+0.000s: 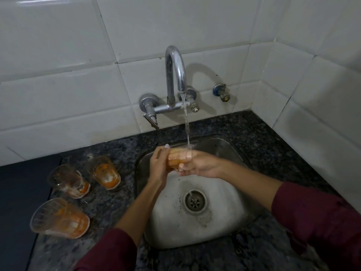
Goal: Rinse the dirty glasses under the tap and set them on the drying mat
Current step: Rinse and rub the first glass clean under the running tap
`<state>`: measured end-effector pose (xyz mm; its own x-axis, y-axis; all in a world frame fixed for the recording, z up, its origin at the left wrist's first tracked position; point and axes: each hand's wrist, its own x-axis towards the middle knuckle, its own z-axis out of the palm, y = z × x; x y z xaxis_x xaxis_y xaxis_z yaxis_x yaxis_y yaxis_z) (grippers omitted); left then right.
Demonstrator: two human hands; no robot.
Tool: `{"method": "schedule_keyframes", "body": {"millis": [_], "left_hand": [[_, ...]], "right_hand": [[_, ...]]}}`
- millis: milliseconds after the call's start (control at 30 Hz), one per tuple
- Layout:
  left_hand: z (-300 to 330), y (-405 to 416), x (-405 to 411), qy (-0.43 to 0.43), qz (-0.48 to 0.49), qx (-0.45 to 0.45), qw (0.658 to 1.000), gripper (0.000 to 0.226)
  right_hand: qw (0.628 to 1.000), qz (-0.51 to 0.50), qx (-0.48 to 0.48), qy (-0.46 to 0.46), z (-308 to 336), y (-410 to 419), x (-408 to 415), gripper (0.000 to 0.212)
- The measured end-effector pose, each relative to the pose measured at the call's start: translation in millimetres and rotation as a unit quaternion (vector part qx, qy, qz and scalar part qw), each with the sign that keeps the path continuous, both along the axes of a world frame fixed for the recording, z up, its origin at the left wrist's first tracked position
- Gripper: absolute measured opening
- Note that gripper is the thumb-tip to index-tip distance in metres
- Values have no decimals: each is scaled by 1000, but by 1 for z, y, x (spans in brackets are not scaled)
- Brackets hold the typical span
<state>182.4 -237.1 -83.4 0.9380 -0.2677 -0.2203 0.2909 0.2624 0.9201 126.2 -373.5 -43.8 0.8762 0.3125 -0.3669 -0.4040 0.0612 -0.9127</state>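
Observation:
A clear glass with orange residue lies sideways between both hands over the steel sink. My left hand wraps its base end and my right hand grips its rim end. Water runs from the chrome tap and lands on the glass near my right fingers. Three dirty glasses stand on the counter left of the sink: one at the back, one in the middle and a large one nearest me. The dark mat lies at the far left.
The speckled granite counter surrounds the sink, with white tiled walls behind and to the right. A small wall valve sits right of the tap. The sink drain is below my hands.

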Motion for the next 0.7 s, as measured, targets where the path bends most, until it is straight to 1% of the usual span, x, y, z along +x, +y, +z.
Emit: {"method": "schedule_keyframes", "body": {"millis": [33,67,100,133,167,200,233,267,300,333,367,400,467,500,533,600,633,667,700], "left_hand": [[0,-1,0,-2,21,15,1000,30],[1,-2,0,6,29,26,999,30],[0,-3,1,20,30,32,999,28],[0,-3,2,39,27,41,998,25],[0,-4,1,64,23,46,997,22],[0,-5,0,88,15,53,995,21],[-1,-6,-1,112,6,53,992,21],[-2,-7,-1,134,-1,46,990,21],[-1,-7,-2,150,-10,41,988,22],[0,-6,-1,167,-25,39,985,24],[-1,-4,1,187,-46,31,981,28],[-1,-1,3,214,-72,15,974,33],[-2,6,3,269,-106,-18,957,43],[-3,9,3,274,-123,-9,954,43],[-4,12,2,248,-141,35,958,42],[-7,16,0,139,-177,161,961,38],[-8,18,-1,102,-201,184,957,40],[-6,19,-4,101,-226,174,953,47],[-5,20,-7,125,-258,149,946,56]], "right_hand": [[999,20,-41,-21,-1,3,-2,57],[991,47,-114,-60,-2,7,-4,55],[964,75,-225,-117,-4,9,-6,46],[921,110,-330,-174,-8,8,-5,37],[866,142,-430,-211,-11,6,-4,32],[816,159,-512,-218,-13,3,-3,31],[778,162,-568,-215,-14,-1,-1,35],[753,161,-598,-222,-15,-4,0,39],[738,167,-607,-243,-15,-6,3,43],[724,176,-610,-270,-16,-8,5,43],[720,184,-603,-290,-15,-10,7,40],[738,179,-575,-304,-14,-12,8,35],[820,122,-465,-312,-12,-17,7,30],[855,87,-411,-304,-9,-20,5,29],[883,59,-367,-288,-9,-22,3,27],[939,29,-270,-211,-11,-25,-2,21],[963,25,-212,-165,-14,-25,-4,20],[978,25,-158,-131,-18,-25,-7,20],[988,24,-109,-109,-22,-23,-9,19]]}}
